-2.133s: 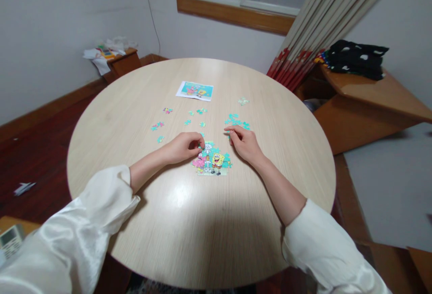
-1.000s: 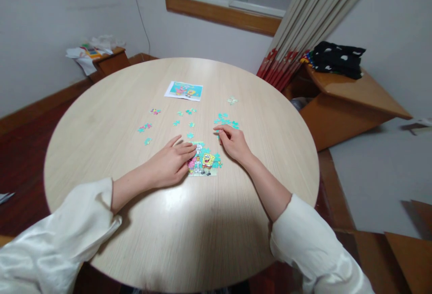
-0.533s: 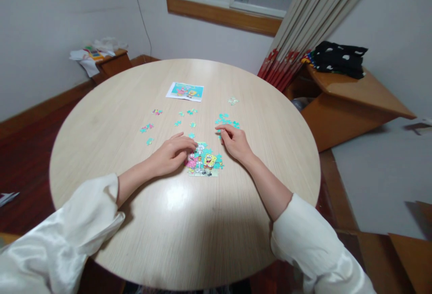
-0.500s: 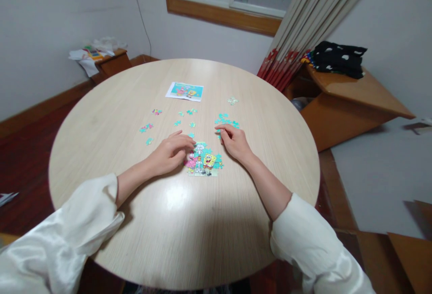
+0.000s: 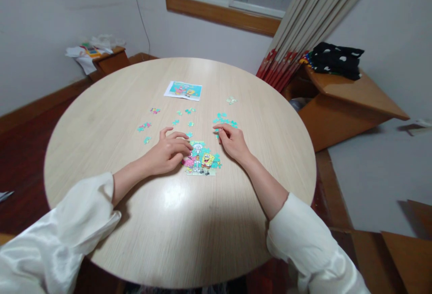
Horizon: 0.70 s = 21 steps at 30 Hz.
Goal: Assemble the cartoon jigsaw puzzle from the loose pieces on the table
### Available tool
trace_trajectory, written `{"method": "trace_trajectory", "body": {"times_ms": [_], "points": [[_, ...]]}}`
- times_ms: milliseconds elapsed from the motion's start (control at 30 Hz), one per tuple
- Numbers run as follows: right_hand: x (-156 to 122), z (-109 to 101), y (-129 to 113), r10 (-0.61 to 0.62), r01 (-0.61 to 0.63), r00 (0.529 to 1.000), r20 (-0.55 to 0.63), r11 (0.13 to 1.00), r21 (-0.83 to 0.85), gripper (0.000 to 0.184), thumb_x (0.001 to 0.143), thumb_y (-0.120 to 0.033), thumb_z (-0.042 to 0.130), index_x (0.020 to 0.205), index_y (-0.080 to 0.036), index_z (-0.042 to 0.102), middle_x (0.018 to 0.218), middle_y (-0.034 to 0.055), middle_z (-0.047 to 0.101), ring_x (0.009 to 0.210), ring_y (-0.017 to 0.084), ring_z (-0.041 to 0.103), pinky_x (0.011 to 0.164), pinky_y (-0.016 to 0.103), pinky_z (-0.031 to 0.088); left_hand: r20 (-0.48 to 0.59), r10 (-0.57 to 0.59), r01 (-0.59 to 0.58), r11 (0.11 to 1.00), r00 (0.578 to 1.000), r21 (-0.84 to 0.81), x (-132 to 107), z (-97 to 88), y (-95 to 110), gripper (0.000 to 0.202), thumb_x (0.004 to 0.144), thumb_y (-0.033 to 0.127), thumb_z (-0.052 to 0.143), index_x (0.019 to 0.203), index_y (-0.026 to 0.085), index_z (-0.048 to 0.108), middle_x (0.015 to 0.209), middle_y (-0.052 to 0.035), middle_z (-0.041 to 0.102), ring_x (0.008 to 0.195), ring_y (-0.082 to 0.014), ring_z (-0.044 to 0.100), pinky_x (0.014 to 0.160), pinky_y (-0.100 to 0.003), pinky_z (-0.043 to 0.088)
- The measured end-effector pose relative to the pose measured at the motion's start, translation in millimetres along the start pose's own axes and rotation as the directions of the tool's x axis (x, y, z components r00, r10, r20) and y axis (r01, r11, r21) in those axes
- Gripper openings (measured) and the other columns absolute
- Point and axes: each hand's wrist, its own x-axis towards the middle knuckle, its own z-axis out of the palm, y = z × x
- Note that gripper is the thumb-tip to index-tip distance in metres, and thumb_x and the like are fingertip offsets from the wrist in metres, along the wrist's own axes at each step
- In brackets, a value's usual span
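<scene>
A person in pale, glossy sleeves (image 5: 64, 226) sat at a round wooden table (image 5: 189, 235), both bare hands over a partly joined jigsaw puzzle (image 5: 206, 160) that lay flat near the middle of the tabletop, its yellow, white and pink cartoon figures facing the wearer. The left hand (image 5: 168, 152) hovered at the puzzle's left edge, fingers spread and loosely bent, the tips above the pink figure; whether they touched it could not be told. The right hand (image 5: 233, 142) was beside the puzzle's upper right, index finger stretched out and thumb close beneath it, a narrow gap at most; whether a piece was pinched there could not be made out. Just beyond its fingertips lay a cluster of turquoise pieces (image 5: 222, 119), partly hidden by the hand. Pink and turquoise pieces (image 5: 144, 127) lay farther to the left, a pale group of pieces (image 5: 231, 100) to the right, and a printed picture sheet (image 5: 184, 90) beyond them. Behind the table, a long curtain (image 5: 310, 10) hung beside a wood-framed window (image 5: 219, 12).
</scene>
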Motion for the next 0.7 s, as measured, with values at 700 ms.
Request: {"method": "trace_trajectory", "body": {"times_ms": [700], "points": [[-141.0,-61.2,-24.9,-0.144,0.089,0.988,-0.046,0.797,-0.597,0.033,0.093,-0.026,0.041,0.119,-0.019,0.060,0.116,0.0131,0.066,0.108,0.025,0.061,0.090,0.044,0.046,-0.252,-0.321,0.383,0.886,0.913,0.259,-153.6,-0.1,27.8,0.040,0.095,0.035,0.036,0.127,0.018,0.052,0.133,-0.0147,0.055,0.125,-0.0280,0.049,0.109,-0.053,0.027]]}}
